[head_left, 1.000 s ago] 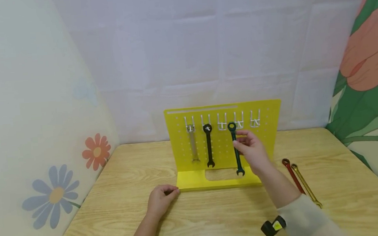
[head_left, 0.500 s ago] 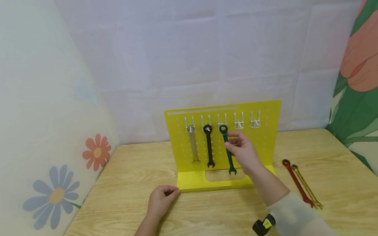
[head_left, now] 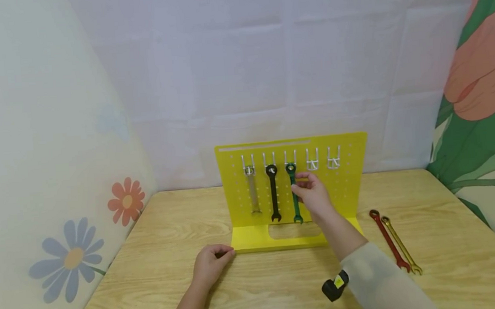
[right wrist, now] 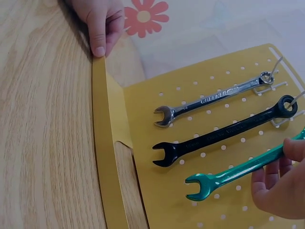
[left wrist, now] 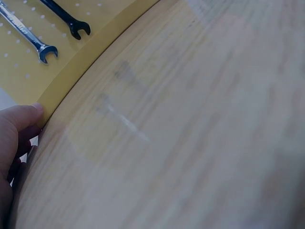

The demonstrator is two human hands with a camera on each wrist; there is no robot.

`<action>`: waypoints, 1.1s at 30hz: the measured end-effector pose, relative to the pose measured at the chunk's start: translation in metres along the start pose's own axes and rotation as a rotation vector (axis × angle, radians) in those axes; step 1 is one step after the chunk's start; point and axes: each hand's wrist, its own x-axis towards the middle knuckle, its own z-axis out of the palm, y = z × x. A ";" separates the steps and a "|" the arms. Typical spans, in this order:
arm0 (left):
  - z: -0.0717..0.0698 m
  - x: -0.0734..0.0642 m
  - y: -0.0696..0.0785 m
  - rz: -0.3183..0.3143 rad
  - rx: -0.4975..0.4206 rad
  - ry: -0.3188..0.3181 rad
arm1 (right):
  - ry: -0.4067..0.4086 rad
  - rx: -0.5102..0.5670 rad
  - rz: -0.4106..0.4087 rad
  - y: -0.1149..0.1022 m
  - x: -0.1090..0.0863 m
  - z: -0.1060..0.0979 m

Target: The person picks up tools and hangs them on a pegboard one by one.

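In the head view, my right hand (head_left: pixel 316 198) pinches a green combination wrench (head_left: pixel 295 199) between thumb and fingers. Its ring end is up at the third hook pair of the yellow pegboard stand (head_left: pixel 344 186); whether it rests on the hook I cannot tell. The right wrist view shows the wrench's open end (right wrist: pixel 202 185) pointing away from the fingers. Left of it hang a black wrench (head_left: pixel 273 193) and a silver wrench (head_left: pixel 253 192), each on a hook. My left hand (head_left: pixel 210 266) holds the front left corner of the stand's base, thumb tip on its edge (left wrist: pixel 43 112).
On the wooden table (head_left: pixel 273 282), right of the stand, lie a red wrench (head_left: pixel 389 240) and a gold wrench (head_left: pixel 402 244), side by side. Two hook pairs (head_left: pixel 333 160) at the board's right bear no wrench. A white cloth (head_left: pixel 242 78) hangs behind.
My right hand has carried the green wrench leftward, then in toward the board, bringing its ring end to the third hook pair. The left hand has stayed at the base corner.
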 end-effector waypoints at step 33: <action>0.000 -0.001 0.000 0.000 -0.006 0.003 | 0.001 -0.063 -0.032 0.011 0.014 -0.006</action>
